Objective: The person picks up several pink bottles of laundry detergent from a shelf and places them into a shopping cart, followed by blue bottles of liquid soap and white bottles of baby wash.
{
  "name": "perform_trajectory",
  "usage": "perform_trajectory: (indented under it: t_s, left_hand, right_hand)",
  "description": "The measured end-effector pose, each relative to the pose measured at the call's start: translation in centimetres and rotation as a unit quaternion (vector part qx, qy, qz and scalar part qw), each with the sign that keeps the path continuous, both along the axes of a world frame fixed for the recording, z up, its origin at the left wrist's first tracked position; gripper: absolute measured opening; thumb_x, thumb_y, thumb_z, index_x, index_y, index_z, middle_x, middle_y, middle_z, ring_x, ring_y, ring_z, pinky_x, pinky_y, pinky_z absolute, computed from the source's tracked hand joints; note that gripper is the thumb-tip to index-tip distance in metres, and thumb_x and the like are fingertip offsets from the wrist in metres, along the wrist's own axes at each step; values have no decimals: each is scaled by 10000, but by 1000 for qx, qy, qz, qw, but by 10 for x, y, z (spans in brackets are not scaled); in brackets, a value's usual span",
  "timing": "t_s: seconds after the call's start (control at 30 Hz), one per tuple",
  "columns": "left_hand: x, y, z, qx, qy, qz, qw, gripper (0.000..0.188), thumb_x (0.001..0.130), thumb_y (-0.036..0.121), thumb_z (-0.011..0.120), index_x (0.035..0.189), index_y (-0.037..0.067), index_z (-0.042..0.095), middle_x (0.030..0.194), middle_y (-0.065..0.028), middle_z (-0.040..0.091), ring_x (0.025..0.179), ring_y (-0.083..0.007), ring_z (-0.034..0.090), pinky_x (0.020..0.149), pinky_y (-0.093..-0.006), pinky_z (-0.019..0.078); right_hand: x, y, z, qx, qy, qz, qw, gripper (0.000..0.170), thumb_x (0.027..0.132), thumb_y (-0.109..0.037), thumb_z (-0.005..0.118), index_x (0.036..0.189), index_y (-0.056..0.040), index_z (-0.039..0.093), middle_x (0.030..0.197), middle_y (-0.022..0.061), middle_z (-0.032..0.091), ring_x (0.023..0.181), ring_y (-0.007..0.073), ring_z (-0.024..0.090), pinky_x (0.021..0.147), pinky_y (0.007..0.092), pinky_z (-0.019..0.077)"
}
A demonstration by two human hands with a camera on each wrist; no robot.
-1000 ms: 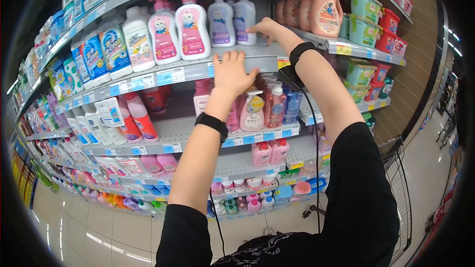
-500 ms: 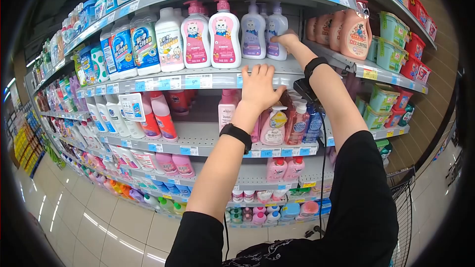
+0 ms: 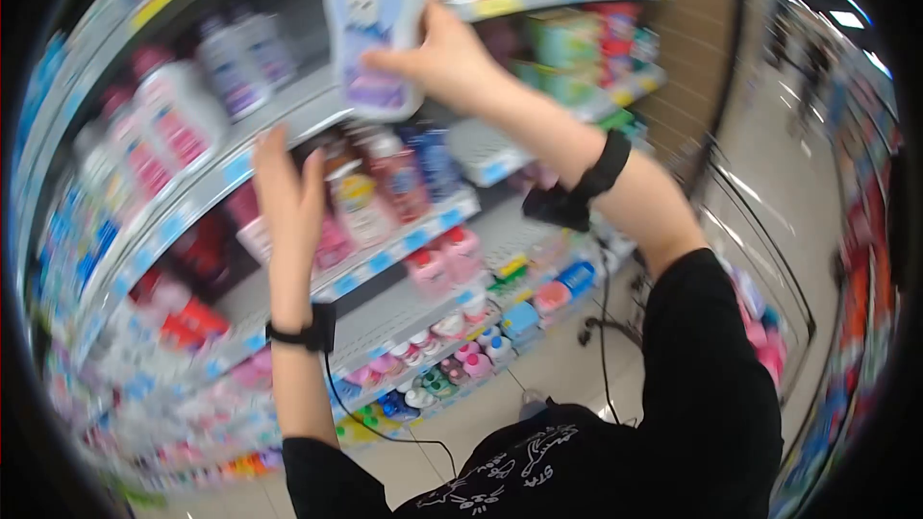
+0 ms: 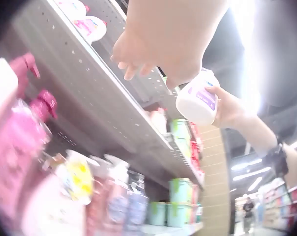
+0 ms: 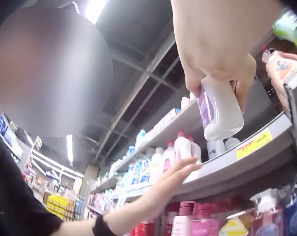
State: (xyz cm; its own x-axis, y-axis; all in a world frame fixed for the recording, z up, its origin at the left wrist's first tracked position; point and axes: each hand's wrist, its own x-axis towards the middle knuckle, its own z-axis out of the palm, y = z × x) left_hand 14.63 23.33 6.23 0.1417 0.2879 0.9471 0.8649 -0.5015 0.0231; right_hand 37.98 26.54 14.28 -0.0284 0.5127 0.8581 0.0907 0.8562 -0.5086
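Note:
My right hand (image 3: 447, 58) grips a white pump bottle (image 3: 361, 62) with a purple label and a cat picture, thumb across its front. The bottle is upright in front of the upper shelf, its top cut off by the frame edge. From below, the left wrist view shows the white base of the bottle (image 4: 193, 109) off the shelf. My left hand (image 3: 288, 197) is at the shelf's front edge, fingers extended and nothing in it. In the right wrist view the left hand (image 5: 170, 184) reaches along the shelf below the bottle (image 5: 222, 110).
Two similar purple bottles (image 3: 245, 58) stand on the upper shelf, beside pink-labelled pump bottles (image 3: 178, 111). Soap pump bottles (image 3: 361, 202) fill the shelf below. A wire cart (image 3: 769, 269) stands at the right, by the aisle. Cables hang from both wrist cameras.
My right hand has drawn a purple-labelled bottle off the upper shelf towards me. The head view has swung right and tilted. My left hand has stayed near the shelf edge.

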Motion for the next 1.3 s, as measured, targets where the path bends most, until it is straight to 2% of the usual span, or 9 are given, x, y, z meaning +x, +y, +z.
perform_trajectory:
  t_s: [0.13,0.3,0.37,0.6,0.73,0.87,0.97,1.1,1.3]
  left_hand:
    - [96,-56,-80,-205,-160,-307,915,512,915,253,501,1330,-19,374,1370,-176,388,1284,-291,355,1067,-390,244]
    - [240,-119,-162,-488,-141,-542,669,567,907,273,559,1336,-15,324,1288,-160,439,1197,-250,441,1000,-385,370]
    - [284,-132,-196,-688,-196,-512,476,538,874,217,615,1293,-1,356,1223,-139,488,1053,-220,551,815,-327,518]
    - [441,-171,-277,-741,5,-564,365,498,838,219,660,1207,7,401,1035,-145,588,887,-167,607,683,-297,524]
    - [549,-175,-304,-628,65,-613,474,392,879,271,587,1148,8,479,997,-147,600,941,-257,584,798,-365,456]
    - [631,-149,-347,-384,231,-563,694,316,856,331,563,1000,49,576,954,-111,607,944,-269,543,858,-410,370]
    - [641,-126,-402,-426,401,-416,696,274,839,334,578,888,67,610,923,-84,614,924,-247,539,824,-402,371]
    - [634,-127,-404,-386,342,-469,717,307,838,382,553,843,87,635,836,-67,616,848,-240,543,810,-389,361]
    - [641,-128,-402,-439,367,-433,696,353,831,434,527,768,114,660,765,-89,631,795,-269,584,761,-446,376]
  right_hand:
    - [80,-125,-98,-92,125,28,988,555,693,-114,765,1161,7,494,1086,98,599,1007,177,569,888,337,457]
    - [163,-227,-232,-315,244,-53,916,545,740,-37,726,1209,-8,451,1104,77,582,1033,155,556,896,323,455]
    - [196,-255,-271,-350,329,-114,870,533,737,-43,731,1196,-7,460,1081,77,590,1007,162,569,878,323,464]
    - [320,-323,-337,-373,469,-264,755,452,764,-107,726,1138,0,496,998,85,611,880,167,604,755,311,506]
    - [430,-347,-353,-392,475,-297,730,442,769,-114,721,1133,7,502,985,91,619,847,175,616,732,319,513]
    - [544,-359,-367,-419,447,-330,718,436,763,-102,721,1128,4,508,962,91,627,827,183,629,719,328,532]
    - [616,-353,-408,-480,342,-393,706,515,690,-155,771,1114,9,529,983,118,636,847,206,635,739,336,523]
    - [678,-340,-515,-592,101,-508,618,677,578,-272,824,1130,-2,540,1011,158,643,913,262,633,805,356,501]
    - [688,-309,-578,-640,-51,-432,633,772,572,-296,819,1237,-55,510,1121,149,609,1026,255,587,893,379,451]
